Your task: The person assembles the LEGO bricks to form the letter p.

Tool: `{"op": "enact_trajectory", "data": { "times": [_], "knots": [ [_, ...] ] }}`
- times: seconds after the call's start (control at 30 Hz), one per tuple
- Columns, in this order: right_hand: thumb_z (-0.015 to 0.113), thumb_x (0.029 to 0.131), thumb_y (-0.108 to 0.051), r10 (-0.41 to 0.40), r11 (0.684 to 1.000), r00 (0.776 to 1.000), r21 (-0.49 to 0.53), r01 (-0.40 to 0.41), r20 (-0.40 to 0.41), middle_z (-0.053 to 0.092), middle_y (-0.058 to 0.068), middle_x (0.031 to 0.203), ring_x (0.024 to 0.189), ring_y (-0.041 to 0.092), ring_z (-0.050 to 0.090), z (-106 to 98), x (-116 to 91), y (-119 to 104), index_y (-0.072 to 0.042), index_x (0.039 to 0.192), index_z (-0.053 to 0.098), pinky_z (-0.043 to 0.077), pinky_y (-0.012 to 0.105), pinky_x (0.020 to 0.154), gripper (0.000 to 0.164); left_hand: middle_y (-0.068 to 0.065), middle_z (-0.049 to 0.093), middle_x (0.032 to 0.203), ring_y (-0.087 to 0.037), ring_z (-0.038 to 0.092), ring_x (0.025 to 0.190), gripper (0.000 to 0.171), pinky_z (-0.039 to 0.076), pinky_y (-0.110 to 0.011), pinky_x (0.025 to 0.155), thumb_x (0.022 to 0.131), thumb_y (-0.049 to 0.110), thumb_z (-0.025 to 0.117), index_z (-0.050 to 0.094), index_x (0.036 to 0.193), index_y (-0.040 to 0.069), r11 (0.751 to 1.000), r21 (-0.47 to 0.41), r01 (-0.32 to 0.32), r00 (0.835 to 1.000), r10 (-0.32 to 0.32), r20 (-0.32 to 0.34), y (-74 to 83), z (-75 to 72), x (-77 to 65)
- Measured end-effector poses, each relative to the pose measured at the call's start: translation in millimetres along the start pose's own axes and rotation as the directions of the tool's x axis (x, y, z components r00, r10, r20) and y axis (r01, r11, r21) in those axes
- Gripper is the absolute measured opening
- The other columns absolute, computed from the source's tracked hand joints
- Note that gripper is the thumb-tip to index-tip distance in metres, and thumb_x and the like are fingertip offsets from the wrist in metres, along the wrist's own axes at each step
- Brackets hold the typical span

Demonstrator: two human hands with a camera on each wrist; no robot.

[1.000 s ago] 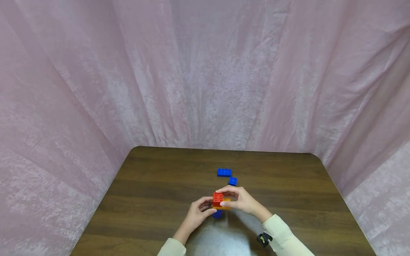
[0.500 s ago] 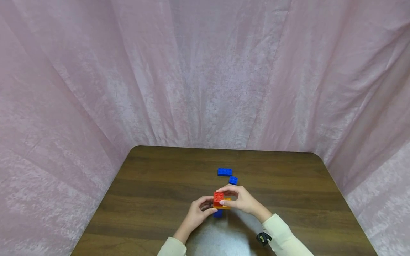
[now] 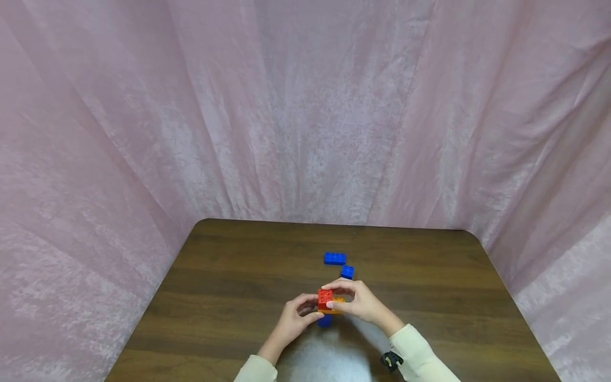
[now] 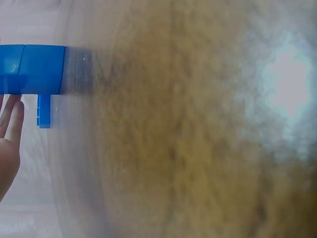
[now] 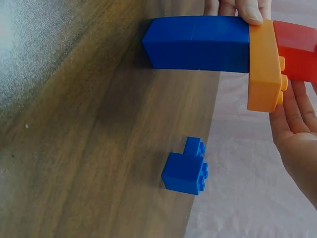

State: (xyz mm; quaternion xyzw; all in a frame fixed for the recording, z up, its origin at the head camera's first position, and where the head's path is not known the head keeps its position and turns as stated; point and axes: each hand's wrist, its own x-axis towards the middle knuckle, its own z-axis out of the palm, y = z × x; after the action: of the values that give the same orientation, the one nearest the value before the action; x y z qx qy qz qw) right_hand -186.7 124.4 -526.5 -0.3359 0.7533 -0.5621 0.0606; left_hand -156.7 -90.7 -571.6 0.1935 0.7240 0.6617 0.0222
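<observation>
A stack of toy building bricks stands upright on the table in front of me. Its base is two blue bricks [image 5: 198, 44], one on the other. Across them lies an orange brick [image 5: 264, 74] that juts out to the right. On the orange brick's left part sits a red brick [image 3: 324, 298], studs up. My left hand [image 3: 292, 319] holds the stack from the left, thumb where orange meets blue. My right hand [image 3: 363, 303] pinches the red brick between thumb and fingers. In the left wrist view, the stack's upper part falls outside the frame.
Beyond the stack lie a long blue brick [image 3: 335, 258] and a smaller blue brick [image 3: 347, 272], close together on the brown wooden table [image 3: 229, 276]. Pink curtains [image 3: 305, 116] hang behind the table and at both sides. A black device [image 3: 392, 361] sits at the right wrist.
</observation>
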Motion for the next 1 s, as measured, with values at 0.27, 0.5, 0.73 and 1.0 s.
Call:
{"op": "enact_trajectory", "data": {
  "times": [0.27, 0.5, 0.73, 1.0],
  "knots": [
    [0.067, 0.086, 0.004, 0.041, 0.998, 0.999, 0.056, -0.039, -0.031, 0.064, 0.023, 0.107, 0.097, 0.034, 0.062, 4, -2, -24, 0.009, 0.116, 0.062, 0.052, 0.05, 0.088, 0.031, -0.02, 0.065, 0.107, -0.026, 0.063, 0.101, 0.032, 0.051, -0.049, 0.092, 0.082, 0.001, 0.074, 0.064, 0.112, -0.004, 1.0, -0.002, 0.018, 1.0, -0.018, 0.006, -0.7, -1.2, -1.4],
    [0.067, 0.087, 0.002, 0.041, 0.997, 0.998, 0.069, -0.038, -0.048, 0.063, 0.023, 0.11, 0.101, 0.034, 0.062, 6, -3, -31, 0.01, 0.117, 0.061, 0.051, 0.049, 0.091, 0.031, -0.021, 0.065, 0.106, -0.026, 0.064, 0.101, 0.032, 0.05, -0.052, 0.091, 0.082, -0.001, 0.074, 0.064, 0.111, -0.006, 1.0, -0.009, 0.004, 1.0, -0.004, -0.009, 1.4, -0.4, -1.8],
    [0.066, 0.087, 0.004, 0.025, 0.997, 0.998, 0.07, -0.021, -0.056, 0.063, 0.023, 0.11, 0.103, 0.035, 0.061, 10, -3, -32, 0.009, 0.116, 0.061, 0.049, 0.051, 0.093, 0.03, -0.02, 0.065, 0.107, -0.031, 0.064, 0.101, 0.031, 0.05, -0.052, 0.091, 0.082, -0.001, 0.073, 0.064, 0.112, -0.005, 1.0, 0.009, 0.015, 1.0, -0.015, -0.025, 4.4, 0.6, -3.2],
    [0.067, 0.087, 0.002, 0.021, 0.998, 0.998, 0.065, -0.018, -0.052, 0.063, 0.025, 0.109, 0.101, 0.037, 0.062, 12, -3, -34, 0.01, 0.116, 0.061, 0.049, 0.056, 0.09, 0.03, -0.021, 0.065, 0.108, -0.037, 0.062, 0.102, 0.032, 0.05, -0.051, 0.091, 0.082, -0.002, 0.073, 0.063, 0.112, -0.005, 1.0, -0.009, 0.019, 0.999, -0.02, -0.028, 2.8, 0.8, -6.8]
  ]
}}
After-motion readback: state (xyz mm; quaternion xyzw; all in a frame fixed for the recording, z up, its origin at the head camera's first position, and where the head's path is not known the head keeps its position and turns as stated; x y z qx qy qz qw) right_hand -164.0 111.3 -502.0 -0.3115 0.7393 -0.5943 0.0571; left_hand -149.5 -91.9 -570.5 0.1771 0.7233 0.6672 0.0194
